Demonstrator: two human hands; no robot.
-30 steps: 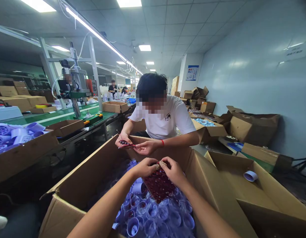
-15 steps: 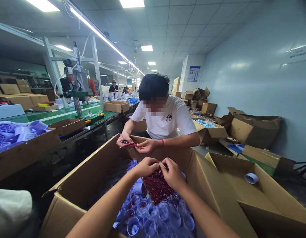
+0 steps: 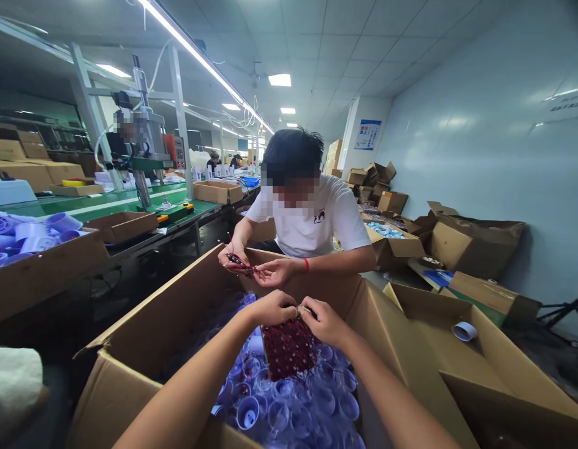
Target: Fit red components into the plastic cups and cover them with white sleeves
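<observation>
Side by side over the big cardboard box, my left hand [image 3: 274, 308] and my right hand [image 3: 325, 321] pinch the top edge of a dark red circuit board panel [image 3: 289, 350]. Small pale dots cover its face, and thin dark wires trail from its lower right edge. The panel hangs tilted above many clear-and-white plastic cups [image 3: 248, 411], some with red bits inside. My fingertips hide part of its top edge. Across the box, a co-worker's hands [image 3: 265, 272] hold a small bundle of red and black wires with dark parts.
The large cardboard box [image 3: 130, 324] surrounds my hands. At right, another open carton [image 3: 504, 374] holds a white plastic ring [image 3: 464, 331]. On the left stand a box of white plastic parts [image 3: 29, 237] and a green bench with a press machine [image 3: 141, 143].
The panel has turned to show its face more squarely and shifted slightly left in view. Both my hands keep their pinch on it. The head view has shifted slightly.
</observation>
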